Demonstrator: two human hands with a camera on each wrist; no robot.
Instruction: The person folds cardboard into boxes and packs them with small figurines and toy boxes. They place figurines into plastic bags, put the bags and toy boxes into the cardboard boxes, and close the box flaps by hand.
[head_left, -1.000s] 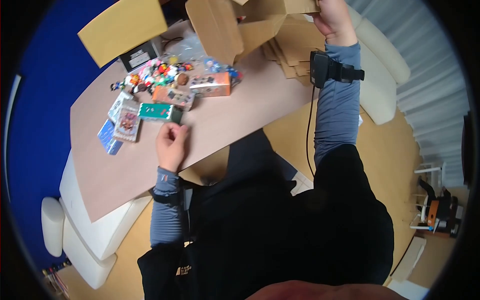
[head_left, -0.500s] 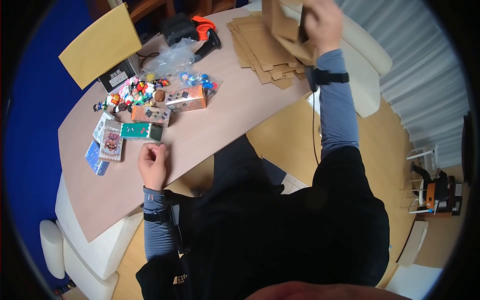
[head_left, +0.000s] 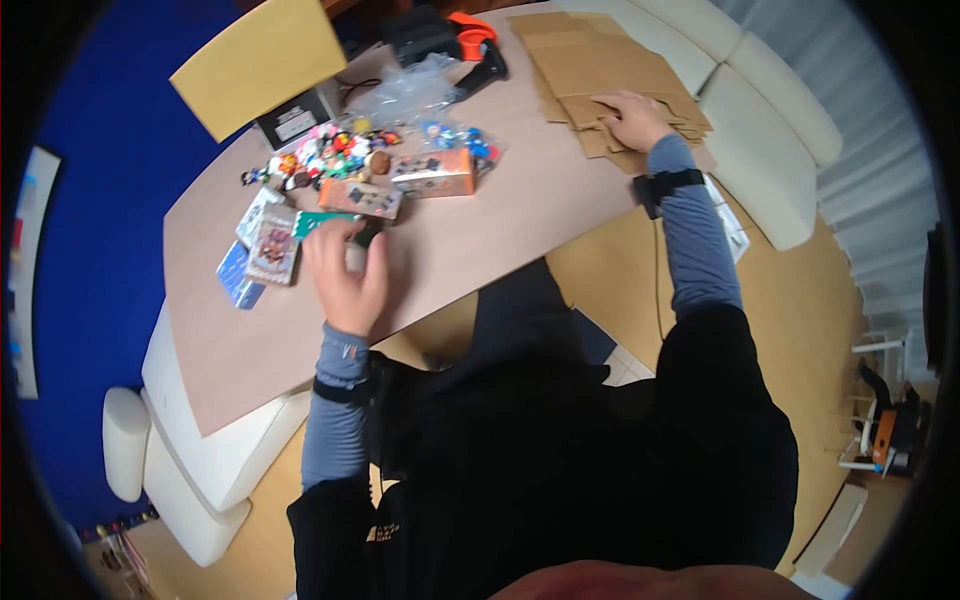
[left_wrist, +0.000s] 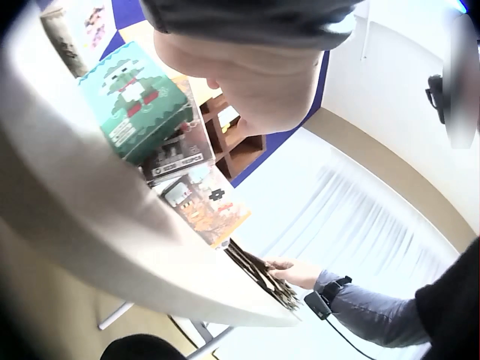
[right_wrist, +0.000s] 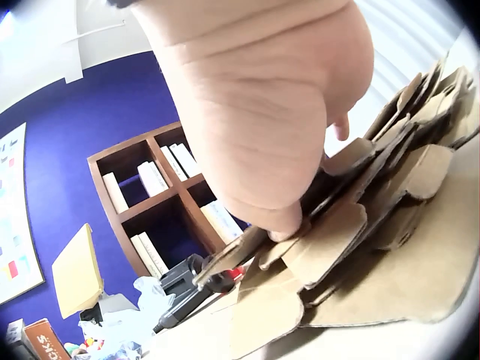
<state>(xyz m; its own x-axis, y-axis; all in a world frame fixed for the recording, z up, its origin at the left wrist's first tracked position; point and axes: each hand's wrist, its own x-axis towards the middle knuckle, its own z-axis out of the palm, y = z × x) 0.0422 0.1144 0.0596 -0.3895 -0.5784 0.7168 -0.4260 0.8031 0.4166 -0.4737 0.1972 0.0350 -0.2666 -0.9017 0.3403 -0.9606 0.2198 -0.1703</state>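
My left hand reaches over a small green box, its thumb spread from the fingers and overlapping the box in the head view. A cartoon figure in a red scarf decorates the green box in the left wrist view. Beside it stand two orange picture boxes and a white box with a printed figure. Across the table, my right hand rests with fingers extended on a stack of flattened cardboard boxes. Its fingertips touch the loose flaps in the right wrist view.
Small colourful figurines lie heaped behind the boxes, near clear plastic bags. A black handheld device and a yellow panel stand farther back. A blue box lies at the left.
My right hand has lowered an open cardboard box onto the flattened stack and now rests there with nothing raised. The left hand has spread its fingers and moved over the green box.
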